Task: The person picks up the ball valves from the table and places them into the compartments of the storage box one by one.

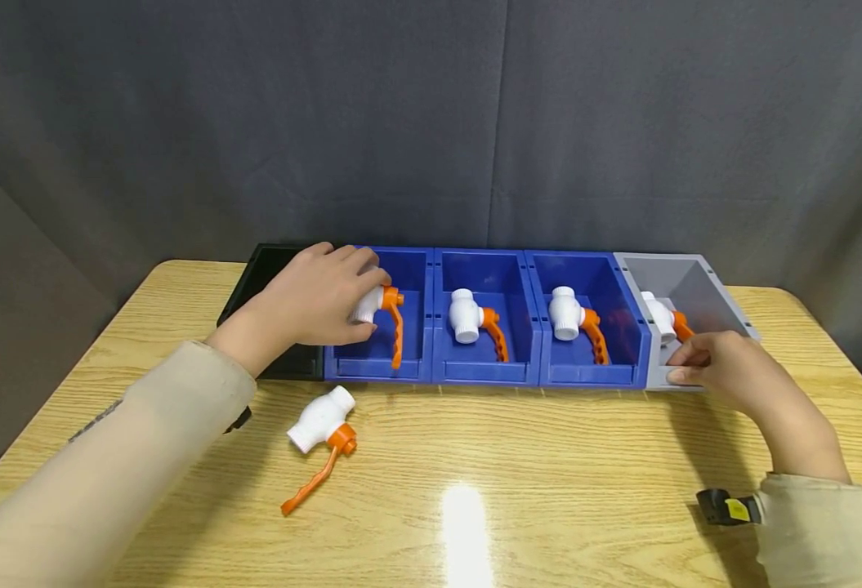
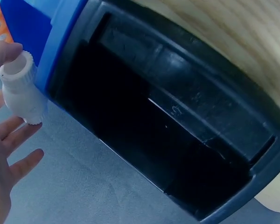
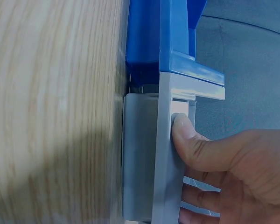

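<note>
The left hand (image 1: 328, 298) is gripping a white valve with an orange handle, the held valve (image 1: 390, 298), and is keeping it over the left blue bin (image 1: 416, 278). In the left wrist view the thumb is lying across one end of the valve body, while the other fingers are spreading along its far side. The orange handle is pointing toward the bin's front lip (how high the valve is sitting above the bin floor, I cannot tell)

The right hand (image 1: 732, 367) is pinching the front lip of the grey bin (image 1: 725, 298) at the right end of the row; its thumb is pressing on the outer face and its fingers are curling over the inner side. Just beyond those fingers, another white valve (image 1: 662, 318) is lying inside the grey bin, its orange handle partly hiding behind the hand

Between the hands, the middle blue bin (image 1: 482, 269) is holding a second valve (image 1: 466, 317), and the right blue bin (image 1: 570, 269) is holding a third valve (image 1: 566, 314), both handles slanting toward the front right. A loose valve (image 1: 323, 420) is lying on the wooden tabletop (image 1: 548, 490) in front of the row, its handle pointing toward the near left. A black bin (image 1: 298, 365) is standing at the left end, touching the left blue bin, and a dark grey curtain (image 1: 401, 122) is hanging behind everything
</note>
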`<state>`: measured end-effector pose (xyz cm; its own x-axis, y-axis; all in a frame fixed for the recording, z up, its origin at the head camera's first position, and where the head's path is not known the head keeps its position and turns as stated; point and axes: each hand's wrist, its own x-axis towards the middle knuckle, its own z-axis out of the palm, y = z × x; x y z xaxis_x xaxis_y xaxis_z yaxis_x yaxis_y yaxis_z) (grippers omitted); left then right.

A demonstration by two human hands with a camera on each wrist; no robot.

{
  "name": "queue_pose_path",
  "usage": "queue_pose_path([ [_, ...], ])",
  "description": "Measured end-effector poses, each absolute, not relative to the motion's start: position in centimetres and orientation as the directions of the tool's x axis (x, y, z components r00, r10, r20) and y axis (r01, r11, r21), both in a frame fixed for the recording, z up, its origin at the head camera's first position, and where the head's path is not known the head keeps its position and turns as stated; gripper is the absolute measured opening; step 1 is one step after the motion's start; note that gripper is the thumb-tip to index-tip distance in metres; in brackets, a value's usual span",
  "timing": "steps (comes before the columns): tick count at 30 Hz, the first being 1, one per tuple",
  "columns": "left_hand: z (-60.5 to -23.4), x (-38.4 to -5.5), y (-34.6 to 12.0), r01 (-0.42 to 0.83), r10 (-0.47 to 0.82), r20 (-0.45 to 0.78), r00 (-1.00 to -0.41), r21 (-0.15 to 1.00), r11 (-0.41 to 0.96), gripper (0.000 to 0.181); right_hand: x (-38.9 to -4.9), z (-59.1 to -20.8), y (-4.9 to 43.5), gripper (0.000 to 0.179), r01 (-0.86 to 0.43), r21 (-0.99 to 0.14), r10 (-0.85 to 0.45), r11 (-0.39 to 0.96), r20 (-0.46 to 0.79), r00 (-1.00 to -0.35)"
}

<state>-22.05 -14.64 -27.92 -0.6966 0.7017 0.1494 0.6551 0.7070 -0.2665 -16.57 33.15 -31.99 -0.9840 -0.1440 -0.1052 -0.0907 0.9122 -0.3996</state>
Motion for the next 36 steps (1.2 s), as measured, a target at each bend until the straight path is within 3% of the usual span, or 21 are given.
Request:
queue_pose_path([
  [27,-27.9,-25.1,-11.1,0.592,0.599,-0.075,-0.797,-0.288,0.752,0.054,-16.8,-32.0,33.1,0.016,-0.085,-0.41,-0.145,0.908,-0.119,-0.982],
  [36,-28.3,-25.5,-10.5,0.604,0.59,-0.14,-0.795,-0.266,0.751,0.051,-16.7,-31.9,33.1,0.017,-0.098,-0.402,-0.154,0.91,-0.109,-0.982],
])
